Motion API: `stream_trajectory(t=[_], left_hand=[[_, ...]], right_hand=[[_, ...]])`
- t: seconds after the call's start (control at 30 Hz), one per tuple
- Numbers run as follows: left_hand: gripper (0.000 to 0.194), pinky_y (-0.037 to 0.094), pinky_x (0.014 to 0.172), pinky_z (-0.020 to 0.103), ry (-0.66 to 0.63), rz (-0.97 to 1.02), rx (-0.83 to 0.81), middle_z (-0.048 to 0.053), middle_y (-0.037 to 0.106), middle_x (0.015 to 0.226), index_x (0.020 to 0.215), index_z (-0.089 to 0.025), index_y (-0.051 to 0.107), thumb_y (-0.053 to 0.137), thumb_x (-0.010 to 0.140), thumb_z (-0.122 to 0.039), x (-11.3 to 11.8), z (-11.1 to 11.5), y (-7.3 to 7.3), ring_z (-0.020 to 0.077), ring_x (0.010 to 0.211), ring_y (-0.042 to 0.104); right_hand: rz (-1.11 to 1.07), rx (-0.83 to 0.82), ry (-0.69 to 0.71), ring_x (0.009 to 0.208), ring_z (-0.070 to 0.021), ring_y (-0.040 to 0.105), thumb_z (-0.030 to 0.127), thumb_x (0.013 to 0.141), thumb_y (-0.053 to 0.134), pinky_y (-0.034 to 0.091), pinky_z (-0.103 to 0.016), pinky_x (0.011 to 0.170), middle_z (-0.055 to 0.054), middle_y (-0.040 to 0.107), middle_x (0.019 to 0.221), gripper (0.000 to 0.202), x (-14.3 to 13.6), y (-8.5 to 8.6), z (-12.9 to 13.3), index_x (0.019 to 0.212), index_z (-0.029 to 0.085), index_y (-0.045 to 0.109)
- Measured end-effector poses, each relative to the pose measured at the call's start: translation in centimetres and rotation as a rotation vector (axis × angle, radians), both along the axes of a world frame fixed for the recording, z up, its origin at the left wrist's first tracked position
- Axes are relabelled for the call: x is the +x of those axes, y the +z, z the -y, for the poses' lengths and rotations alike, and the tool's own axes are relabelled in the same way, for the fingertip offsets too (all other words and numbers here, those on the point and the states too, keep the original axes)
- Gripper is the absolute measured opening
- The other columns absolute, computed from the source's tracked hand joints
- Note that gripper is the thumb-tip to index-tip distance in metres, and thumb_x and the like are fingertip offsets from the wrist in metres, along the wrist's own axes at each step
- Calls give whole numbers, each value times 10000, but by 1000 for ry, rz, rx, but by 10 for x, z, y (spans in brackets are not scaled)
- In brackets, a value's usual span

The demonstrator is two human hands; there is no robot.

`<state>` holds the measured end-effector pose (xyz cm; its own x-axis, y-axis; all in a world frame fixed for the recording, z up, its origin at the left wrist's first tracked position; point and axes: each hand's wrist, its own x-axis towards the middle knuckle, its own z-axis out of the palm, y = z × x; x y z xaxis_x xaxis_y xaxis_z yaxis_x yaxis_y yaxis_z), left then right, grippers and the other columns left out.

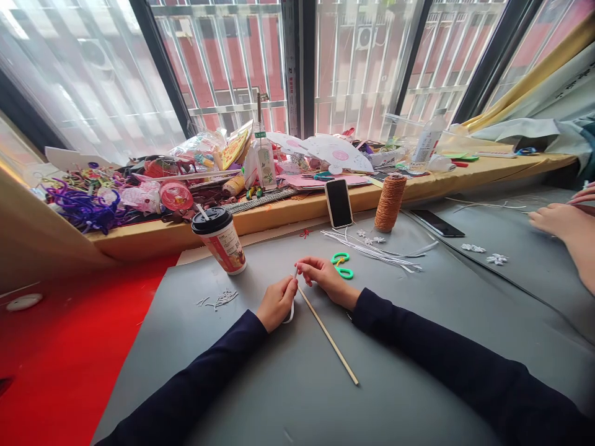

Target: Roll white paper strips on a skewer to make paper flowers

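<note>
Near the middle of the grey table, my left hand (277, 302) and my right hand (326, 280) meet, fingertips pinched on a thin white strip (295, 272). A loop of the strip hangs below my left hand. A wooden stick (329, 336) lies on the table, its upper end close under my fingers. Green-handled scissors (343, 271) rest just beyond my right hand, their blades hidden. Several long white strips (376, 249) lie farther back. Small cut white pieces (225, 298) are scattered left of my left hand.
A lidded paper cup (225, 248) stands back left. Behind are an upright phone (339, 203), an orange twine spool (390, 202) and a cluttered windowsill (297, 214). A flat phone (437, 223), white flower shapes (497, 259) and another person's hands (560, 221) are at right.
</note>
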<state>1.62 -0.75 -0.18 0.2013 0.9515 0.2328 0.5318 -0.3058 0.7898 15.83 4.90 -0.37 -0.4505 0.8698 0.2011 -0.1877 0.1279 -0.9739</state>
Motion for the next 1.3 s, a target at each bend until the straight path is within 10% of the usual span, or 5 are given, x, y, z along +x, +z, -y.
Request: stream_trajectory(t=[0.27, 0.43, 0.77, 1.3], left_hand=[[326, 320, 580, 233, -39, 38, -61, -21, 426, 573, 617, -168, 444, 307, 834, -368, -7, -8, -2, 108, 572, 402], [273, 359, 525, 210, 30, 262, -63, -5, 507, 752, 964, -177, 460, 480, 758, -357, -9, -11, -7, 85, 563, 452], [207, 448, 671, 232, 126, 171, 215, 51, 533, 884, 706, -148, 560, 539, 731, -352, -18, -16, -2, 114, 740, 526], [358, 508, 700, 327, 293, 799, -222, 39, 632, 650, 722, -136, 464, 745, 533, -253, -30, -31, -14, 177, 646, 645]], right_hand=[[52, 60, -74, 478, -50, 378, 432, 684, 583, 339, -213, 471, 10, 550, 682, 283, 3, -4, -8, 790, 171, 617], [-5, 9, -184, 480, -48, 372, 423, 678, 589, 329, -208, 448, -2, 555, 690, 298, 10, -9, -20, 812, 161, 633], [-111, -83, -386, 468, -42, 363, 431, 635, 608, 328, -212, 430, 1, 537, 711, 310, 25, -13, -43, 805, 172, 616], [-131, -124, -386, 457, -32, 366, 419, 628, 618, 332, -201, 428, 7, 546, 716, 316, 25, -17, -46, 820, 168, 613]])
